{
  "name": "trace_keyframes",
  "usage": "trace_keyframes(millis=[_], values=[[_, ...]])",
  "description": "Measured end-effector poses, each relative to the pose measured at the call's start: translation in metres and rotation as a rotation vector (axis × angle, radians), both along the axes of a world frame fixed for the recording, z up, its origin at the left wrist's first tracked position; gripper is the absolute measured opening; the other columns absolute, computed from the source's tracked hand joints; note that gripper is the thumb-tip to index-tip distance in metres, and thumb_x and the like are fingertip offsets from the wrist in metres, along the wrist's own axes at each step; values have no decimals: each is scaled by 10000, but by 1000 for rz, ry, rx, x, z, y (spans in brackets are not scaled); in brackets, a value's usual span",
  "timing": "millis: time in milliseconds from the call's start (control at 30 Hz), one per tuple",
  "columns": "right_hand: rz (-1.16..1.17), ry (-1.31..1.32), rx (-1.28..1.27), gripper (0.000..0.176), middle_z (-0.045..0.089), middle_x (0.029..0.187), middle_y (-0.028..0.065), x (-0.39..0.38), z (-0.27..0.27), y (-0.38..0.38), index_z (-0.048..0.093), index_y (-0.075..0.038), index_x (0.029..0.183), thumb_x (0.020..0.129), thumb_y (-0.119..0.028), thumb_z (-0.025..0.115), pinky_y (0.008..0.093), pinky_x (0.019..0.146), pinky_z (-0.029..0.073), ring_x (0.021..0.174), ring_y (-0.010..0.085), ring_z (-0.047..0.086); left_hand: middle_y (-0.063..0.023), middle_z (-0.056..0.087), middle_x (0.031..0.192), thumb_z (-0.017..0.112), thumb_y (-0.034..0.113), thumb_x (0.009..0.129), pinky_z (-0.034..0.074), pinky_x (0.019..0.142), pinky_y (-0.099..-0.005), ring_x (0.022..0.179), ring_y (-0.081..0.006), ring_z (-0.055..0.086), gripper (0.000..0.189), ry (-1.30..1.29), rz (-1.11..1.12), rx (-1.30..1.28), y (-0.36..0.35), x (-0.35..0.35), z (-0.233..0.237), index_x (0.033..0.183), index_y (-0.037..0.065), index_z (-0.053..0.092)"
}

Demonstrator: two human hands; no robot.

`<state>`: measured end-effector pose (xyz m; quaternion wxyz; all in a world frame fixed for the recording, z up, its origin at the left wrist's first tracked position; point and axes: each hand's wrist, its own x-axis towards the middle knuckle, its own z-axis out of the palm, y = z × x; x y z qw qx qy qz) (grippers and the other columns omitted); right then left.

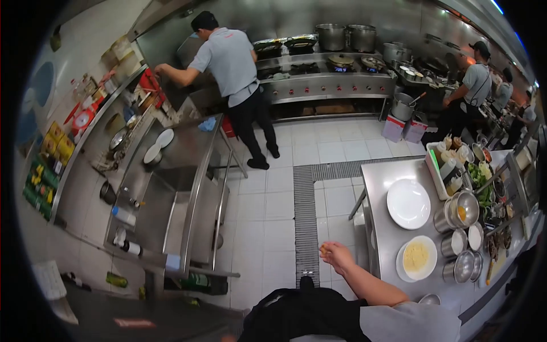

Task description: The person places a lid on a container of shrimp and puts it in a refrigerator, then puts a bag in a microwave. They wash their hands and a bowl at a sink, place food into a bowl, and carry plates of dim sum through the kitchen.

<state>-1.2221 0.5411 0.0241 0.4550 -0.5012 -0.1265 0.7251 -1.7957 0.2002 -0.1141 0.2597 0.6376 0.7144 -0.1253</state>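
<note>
My right hand (338, 258) is stretched forward over the floor, left of the steel table (376, 176). Its fingers are closed round a small yellow-brown piece (324, 249), too small to name. Right of the hand, on the table, stands a white bowl (431, 251) with a pale yellow food (416, 256) in it. A white plate edge (400, 271) shows under the bowl. Behind it lies a large, bare white plate (408, 204). My left hand does not show.
Steel bowls (464, 208) and a tray of squeeze bottles (437, 171) crowd the table's right side. A steel sink (165, 199) stands at left. One person (231, 68) is near the stove (325, 85); several others work at far right. A drain grate (305, 228) crosses the floor.
</note>
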Motion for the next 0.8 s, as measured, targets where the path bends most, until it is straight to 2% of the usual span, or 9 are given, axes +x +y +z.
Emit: trace_keyframes(millis=[133,400,500,600,633,667,733,767,800], values=[[36,-2,112,220,675,1002,52,-38,65,118,595,-77,1152,952,-163,631,287,699,537,812,162,661,-188,707,945,510,268,949,556,758,-457,913,-315,695,307,-150,476,-147,98,1,-32,998,33,702],[55,-36,110,281,671,995,30,-57,31,278,615,-76,1185,915,-115,684,284,720,542,826,137,665,-179,709,897,525,231,933,554,734,-479,868,-325,697,268,-202,297,-162,402,-4,-58,954,27,698],[-43,-108,-71,283,683,968,32,-36,35,322,618,-71,1180,916,-139,693,281,699,545,789,148,685,-176,710,879,531,217,926,553,725,-487,852,-328,698,254,-109,62,-136,517,-35,-60,938,24,697],[-200,-120,-25,290,688,977,41,-4,61,371,619,-68,1172,909,-152,708,279,693,544,804,153,691,-172,711,861,537,203,920,552,715,-495,835,-332,699,241,378,-860,60,658,-61,-40,921,22,696],[-240,-116,10,308,689,979,47,12,54,386,615,-68,1172,900,-164,724,281,690,542,796,156,687,-171,690,1122,491,279,969,522,911,-448,1040,-339,662,344,42,-26,1,735,-57,-32,1122,42,689],[-305,-114,50,316,688,981,48,28,55,397,609,-66,1180,902,-167,720,283,695,542,800,165,682,-177,683,1179,535,242,955,525,907,-443,1096,-343,652,312,-133,211,-106,808,-46,-7,1140,47,692],[-427,-118,46,302,684,976,54,57,54,418,613,-67,1163,898,-165,720,295,697,541,792,176,668,-202,712,950,688,193,838,547,796,-454,921,-343,697,331,-221,200,284,939,9,53,1091,-17,653],[-439,-105,46,302,684,976,54,71,52,425,613,-67,1163,898,-165,720,295,697,541,792,176,668,-200,716,1016,723,200,815,541,836,-415,955,-333,697,387,-250,173,340,994,46,86,1135,-9,659],[-505,-96,29,273,677,955,55,86,48,431,618,-67,1138,902,-168,710,304,698,541,786,180,659,-195,714,1072,736,190,824,535,880,-387,996,-311,695,402,-418,153,392,1062,46,53,1166,-7,656]])
